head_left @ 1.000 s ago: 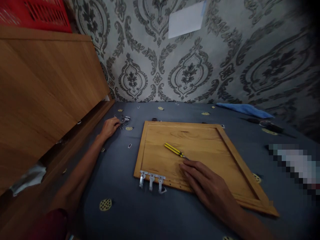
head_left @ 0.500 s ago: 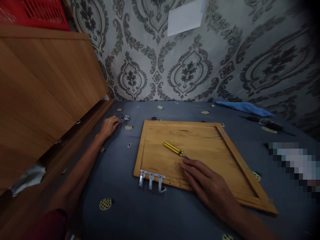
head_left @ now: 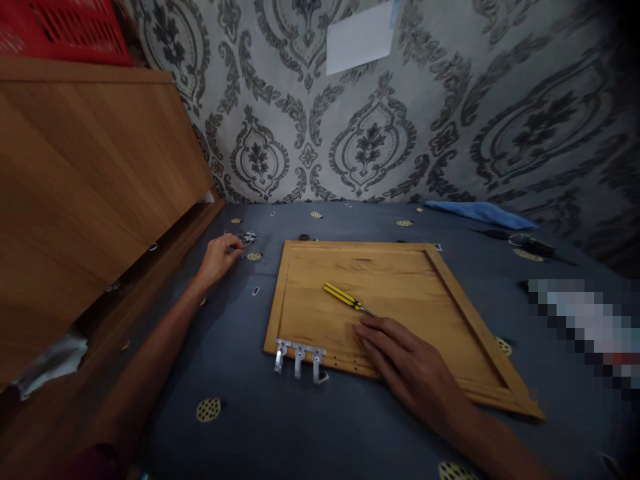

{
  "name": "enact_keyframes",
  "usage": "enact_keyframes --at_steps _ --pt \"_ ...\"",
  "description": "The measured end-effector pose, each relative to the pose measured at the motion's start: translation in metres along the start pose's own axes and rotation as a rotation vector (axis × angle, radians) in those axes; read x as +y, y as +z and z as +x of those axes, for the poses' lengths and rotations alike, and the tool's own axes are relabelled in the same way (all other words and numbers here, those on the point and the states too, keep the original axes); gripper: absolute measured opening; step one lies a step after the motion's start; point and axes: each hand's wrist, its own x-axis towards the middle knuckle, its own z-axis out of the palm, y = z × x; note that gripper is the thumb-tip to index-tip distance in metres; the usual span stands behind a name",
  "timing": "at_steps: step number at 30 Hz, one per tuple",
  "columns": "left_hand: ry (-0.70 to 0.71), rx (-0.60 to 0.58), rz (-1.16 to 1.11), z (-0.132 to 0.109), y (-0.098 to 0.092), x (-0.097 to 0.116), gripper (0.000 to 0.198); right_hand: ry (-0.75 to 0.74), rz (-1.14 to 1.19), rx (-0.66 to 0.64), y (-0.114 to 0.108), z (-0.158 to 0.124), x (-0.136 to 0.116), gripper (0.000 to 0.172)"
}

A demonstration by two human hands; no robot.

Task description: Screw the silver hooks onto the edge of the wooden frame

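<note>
My left hand [head_left: 220, 259] is at the far left of the cloth, thumb and fingers pinched beside a small heap of metal hooks [head_left: 247, 237]. Whatever is between those fingertips is too small to make out. My right hand [head_left: 407, 357] lies with fingers stretched out over the near edge of a framed wooden board [head_left: 400, 277]. A yellow and black screwdriver [head_left: 343, 295] rests on the board, its metal shaft pointing toward my right fingers. Three silver hooks [head_left: 299, 360] sit in a row along the board's near left edge, with small dark holes to their right.
On the left stands a wooden cabinet [head_left: 100, 180] with a red basket [head_left: 80, 30] on top. A blue cloth [head_left: 483, 213] and a dark tool [head_left: 530, 243] lie at the back right. A blurred-out item [head_left: 585, 320] is at the right. Patterned wallpaper [head_left: 310, 127] covers the wall behind.
My left hand has shifted slightly at the small hardware, its thumb and fingertips now pinched and more visible. My right hand stays on the board. The whole view has moved slightly.
</note>
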Motion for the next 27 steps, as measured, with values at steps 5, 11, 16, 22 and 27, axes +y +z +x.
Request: enact_keyframes --at_steps 5,11,16,22,27 --pt "-0.061 -0.161 -0.272 -0.015 0.022 0.027 0.034 0.017 0.048 -0.021 0.001 -0.004 0.002 0.025" --pt "-0.065 -0.341 -0.552 -0.028 0.037 0.070 0.030 0.049 0.099 -0.051 -0.001 0.001 -0.005 0.025" --pt "-0.071 -0.426 -0.689 -0.040 0.042 0.104 0.025 0.078 0.135 -0.060 -0.001 0.013 -0.020 0.026" --pt "-0.082 -0.521 -0.786 -0.051 0.043 0.138 0.019 0.241 0.269 -0.070 0.002 0.021 -0.035 0.050" --pt "-0.102 -0.569 -0.829 -0.058 0.042 0.159 0.024 0.254 0.335 -0.009 -0.001 0.024 -0.045 0.040"
